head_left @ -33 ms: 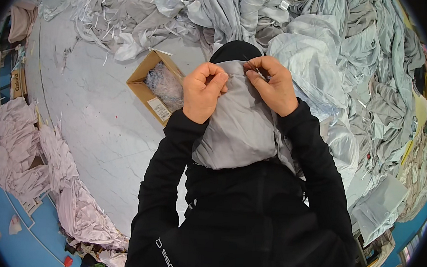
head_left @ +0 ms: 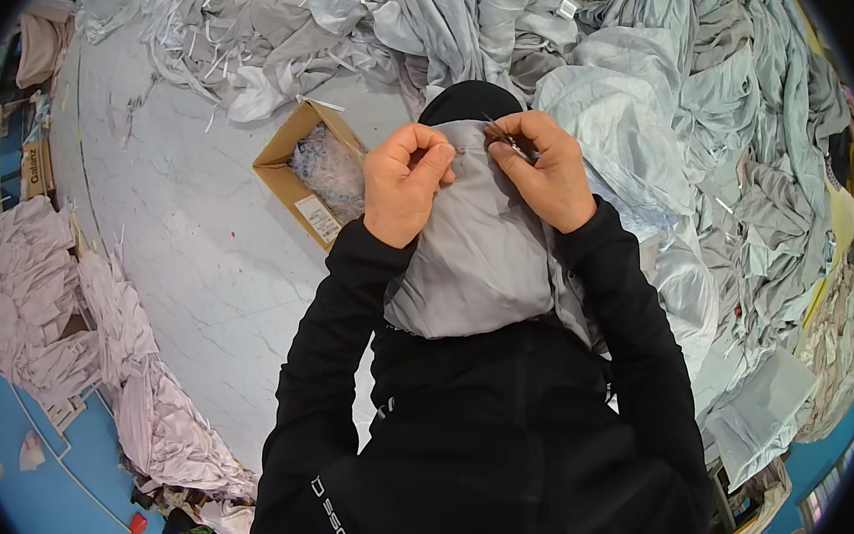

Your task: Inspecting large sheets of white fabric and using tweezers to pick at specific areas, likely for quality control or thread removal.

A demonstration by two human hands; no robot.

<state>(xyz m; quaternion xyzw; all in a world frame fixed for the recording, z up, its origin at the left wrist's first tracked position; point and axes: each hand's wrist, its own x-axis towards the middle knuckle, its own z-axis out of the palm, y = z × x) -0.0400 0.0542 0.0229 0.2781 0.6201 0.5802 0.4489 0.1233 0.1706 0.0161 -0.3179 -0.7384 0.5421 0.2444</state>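
Grey cloth [head_left: 483, 251] lies draped over my lap and rises to both hands. My left hand [head_left: 400, 187] is closed in a pinch on the cloth's upper left edge. Opposite it, my right hand [head_left: 551, 172] is closed around small dark thread snips [head_left: 498, 130], whose thin tips point up and left beside the cloth's top edge. Much of the snips is hidden behind the fingers. Just beyond the cloth shows a black rounded thing [head_left: 475, 98] whose kind I cannot make out.
A cardboard box [head_left: 274, 151] with clear plastic inside stands left of my left hand. Piled grey and pale blue cloth [head_left: 621, 92] covers the far side and right of the pale surface [head_left: 199, 299]. Pinkish cloth [head_left: 35, 276] hangs along the left edge.
The tips of the snips in my right hand have shifted slightly, and more of their metal shows. My left hand and the cloth have hardly moved.
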